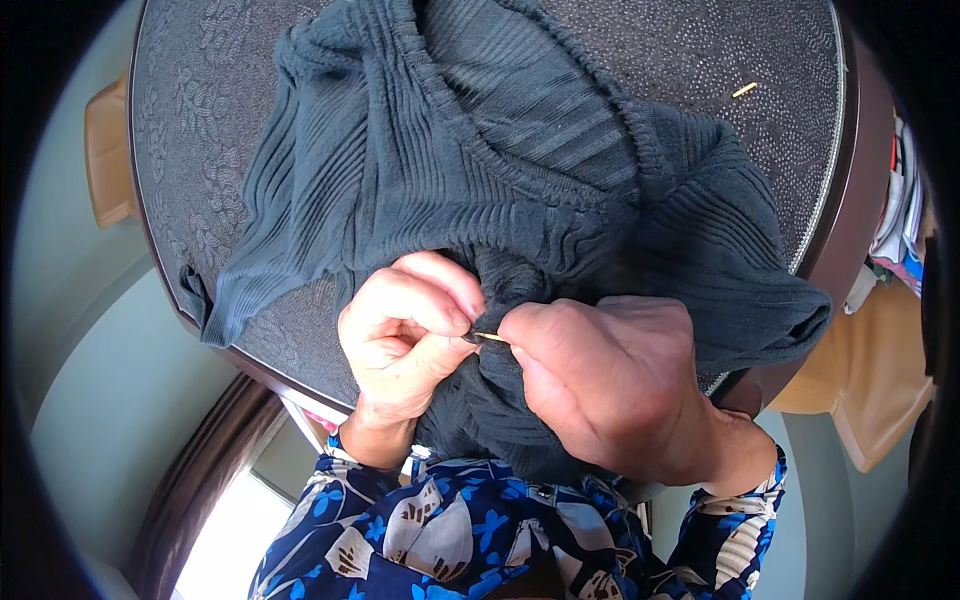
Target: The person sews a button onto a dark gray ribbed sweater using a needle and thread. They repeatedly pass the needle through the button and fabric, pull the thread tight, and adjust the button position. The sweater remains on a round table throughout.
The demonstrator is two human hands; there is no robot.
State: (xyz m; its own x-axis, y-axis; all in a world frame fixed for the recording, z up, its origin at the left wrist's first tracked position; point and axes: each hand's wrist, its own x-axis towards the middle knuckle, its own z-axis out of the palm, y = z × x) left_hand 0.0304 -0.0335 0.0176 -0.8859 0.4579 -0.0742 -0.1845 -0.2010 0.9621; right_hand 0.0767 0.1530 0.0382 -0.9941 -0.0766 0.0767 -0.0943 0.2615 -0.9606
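Note:
A dark grey-blue ribbed knit garment (330, 172) lies spread over the table and hangs down towards my lap. My left hand (409, 330) pinches a small bit of the dark knit between thumb and forefinger. From the right, my right hand (607, 382) grips a thin yellow tool (491, 337), whose tip meets the pinched knit at my left fingertips. Most of this tool is hidden in my right hand, so its kind cannot be told. A second small yellow piece (745, 90) lies on the tablecloth beyond the garment.
The round table wears a patterned grey cloth (187, 112) and has a dark brown rim (862, 150). Tan chairs stand at the left (109, 154) and right (885, 367). Folded cloths (896, 210) are piled beside the table at the right. A brown curtain (202, 450) hangs at the lower left.

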